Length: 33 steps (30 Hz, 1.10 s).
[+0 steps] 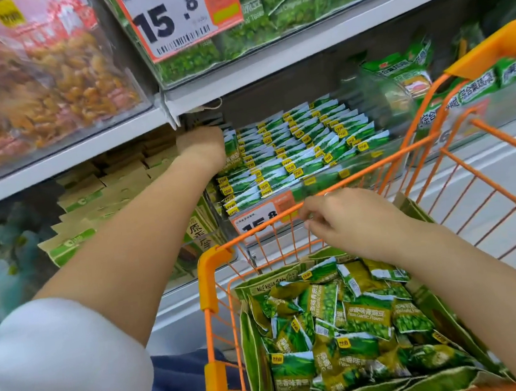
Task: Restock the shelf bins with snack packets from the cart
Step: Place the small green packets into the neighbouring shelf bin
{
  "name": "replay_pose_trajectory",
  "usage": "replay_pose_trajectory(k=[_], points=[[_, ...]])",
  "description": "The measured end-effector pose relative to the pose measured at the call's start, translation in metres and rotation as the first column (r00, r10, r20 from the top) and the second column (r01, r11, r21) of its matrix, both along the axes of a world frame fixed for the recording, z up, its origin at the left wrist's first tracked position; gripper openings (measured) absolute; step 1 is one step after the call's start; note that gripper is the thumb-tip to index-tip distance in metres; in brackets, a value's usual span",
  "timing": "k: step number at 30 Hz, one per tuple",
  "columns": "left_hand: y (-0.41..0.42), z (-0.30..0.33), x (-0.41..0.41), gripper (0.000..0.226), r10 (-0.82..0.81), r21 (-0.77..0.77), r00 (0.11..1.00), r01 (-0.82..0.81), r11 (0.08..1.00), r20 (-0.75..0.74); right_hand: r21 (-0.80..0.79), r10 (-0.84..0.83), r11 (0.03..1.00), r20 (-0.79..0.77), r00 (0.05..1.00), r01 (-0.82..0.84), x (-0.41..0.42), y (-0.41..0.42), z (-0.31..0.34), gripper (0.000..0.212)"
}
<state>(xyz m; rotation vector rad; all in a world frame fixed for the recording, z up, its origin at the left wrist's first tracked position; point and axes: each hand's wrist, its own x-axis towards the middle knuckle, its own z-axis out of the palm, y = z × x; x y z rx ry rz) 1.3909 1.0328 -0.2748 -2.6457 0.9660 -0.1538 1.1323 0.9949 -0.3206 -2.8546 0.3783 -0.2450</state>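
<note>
A single wide-angle camera worn on the head looks forward and steeply down, close over both forearms. It faces the shelf bins (296,148) at near range, with the orange cart (214,280) directly beneath, its frame tilted and bowed at the edges.

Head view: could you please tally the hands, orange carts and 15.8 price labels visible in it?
Hands: 2, left hand and right hand
Orange cart: 1
15.8 price labels: 2, upper label and lower label
Total: 5

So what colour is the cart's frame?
Orange: the cart has orange wire sides and orange plastic corners, seen clearly in the head view.
</note>
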Motion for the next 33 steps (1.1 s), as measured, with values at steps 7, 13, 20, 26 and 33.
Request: replay_pose_trajectory(k=[7,13,20,26,33], points=[[0.024,0.008,-0.053,0.029,-0.365,0.044,0.791,0.395,0.917,0.491,0.054,0.002,0.998,-0.495,0.869,0.028,0.000,-0.003,-0.016,0.033],[0.078,-0.035,-0.160,0.027,-0.676,-0.203,0.736,0.656,0.727,-0.044,0.243,0.217,0.968,-0.696,0.684,-0.060,0.002,0.009,-0.038,0.047],[0.097,-0.089,-0.150,0.026,-0.487,-0.143,0.577,0.539,0.830,-0.656,0.316,0.387,0.922,-0.786,0.482,-0.225,-0.010,0.044,-0.073,0.051],[0.092,-0.091,-0.148,0.026,-0.504,-0.395,0.583,0.315,0.863,-0.637,0.400,0.349,0.912,-0.651,0.674,-0.085,-0.005,0.022,-0.044,0.028],[0.092,-0.071,-0.152,0.042,-0.519,-0.547,0.204,-0.124,0.828,-0.830,0.616,0.120,0.785,-0.253,0.960,0.064,-0.016,-0.025,0.008,0.025]])
